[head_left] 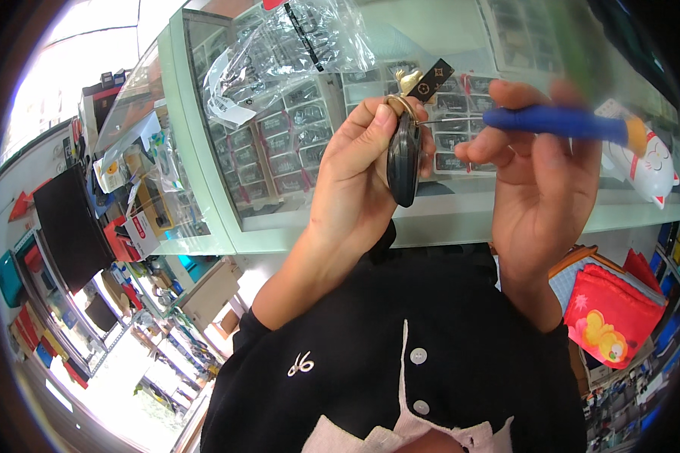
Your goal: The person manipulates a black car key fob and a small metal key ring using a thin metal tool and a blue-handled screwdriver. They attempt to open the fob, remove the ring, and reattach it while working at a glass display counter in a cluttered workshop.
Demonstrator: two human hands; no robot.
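My left hand [359,147] is closed around a dark, oval car key fob [405,162], held upright on edge above the counter. A gold key ring [397,107] loops through its top end. From the ring hang a small gold charm [408,81] and a dark brown strap [434,80] with a gold pattern. My right hand [540,151] grips a screwdriver [555,121] with a blue handle and an orange end, lying nearly level. Its thin metal shaft points left, and the tip is at the fob's top beside the ring; whether it touches is too small to tell.
Beneath my hands runs a glass display counter [279,240] with rows of small packaged items inside. A clear plastic bag [302,49] lies on the glass to the left. At the right sits a white cat figurine [652,170]. Below it is a red cloth [608,313] with a yellow cartoon figure.
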